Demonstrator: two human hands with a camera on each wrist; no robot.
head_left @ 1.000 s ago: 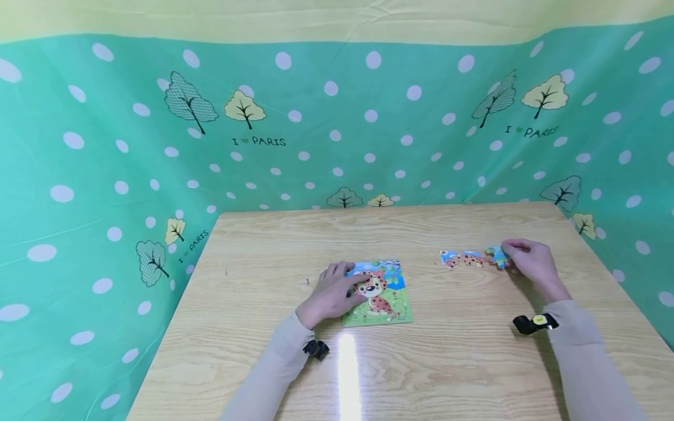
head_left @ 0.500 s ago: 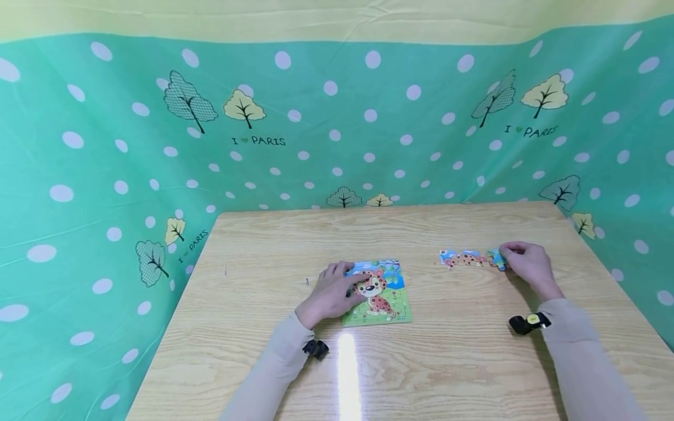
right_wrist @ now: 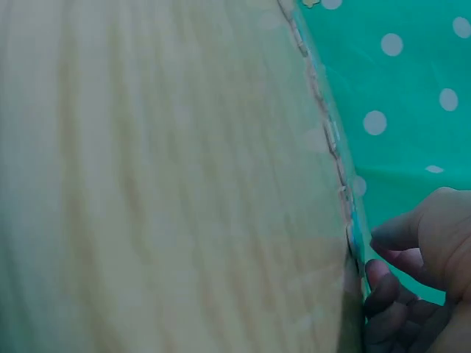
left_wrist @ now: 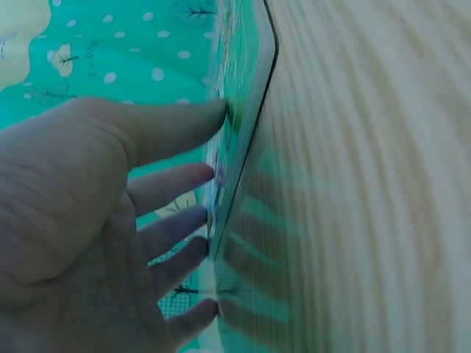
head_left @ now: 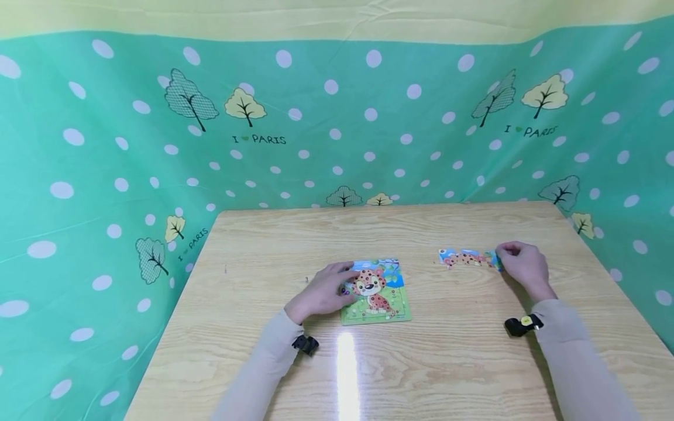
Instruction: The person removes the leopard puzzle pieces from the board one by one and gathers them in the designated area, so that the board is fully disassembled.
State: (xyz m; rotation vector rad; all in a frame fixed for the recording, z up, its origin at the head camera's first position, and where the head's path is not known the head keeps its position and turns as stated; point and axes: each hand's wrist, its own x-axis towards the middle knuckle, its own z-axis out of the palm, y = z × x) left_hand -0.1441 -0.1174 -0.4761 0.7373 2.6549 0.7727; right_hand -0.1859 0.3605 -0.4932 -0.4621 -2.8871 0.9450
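A square leopard jigsaw puzzle (head_left: pixel 378 295) lies flat on the wooden table, with a green and blue picture. My left hand (head_left: pixel 325 290) rests at its left side, fingers spread and relaxed; in the left wrist view the thumb (left_wrist: pixel 180 126) touches the face of the board near its edge. To the right, several puzzle pieces (head_left: pixel 466 258) with leopard spots lie in a row. At the right end of that row my right hand (head_left: pixel 526 269) pinches a blue-green puzzle piece (head_left: pixel 493 259), which its fingertips partly cover. From the right wrist camera, the row appears almost edge-on.
The wooden table (head_left: pixel 447 351) reaches back to a green dotted cloth (head_left: pixel 337 117) hanging behind and at both sides. A bright light reflection crosses the tabletop below the puzzle. A tiny dark mark shows left of my left hand.
My right hand has slid slightly left with the blue-green puzzle piece, bringing it against the row. My left hand has drawn back a little to the left, uncovering more of the leopard's face.
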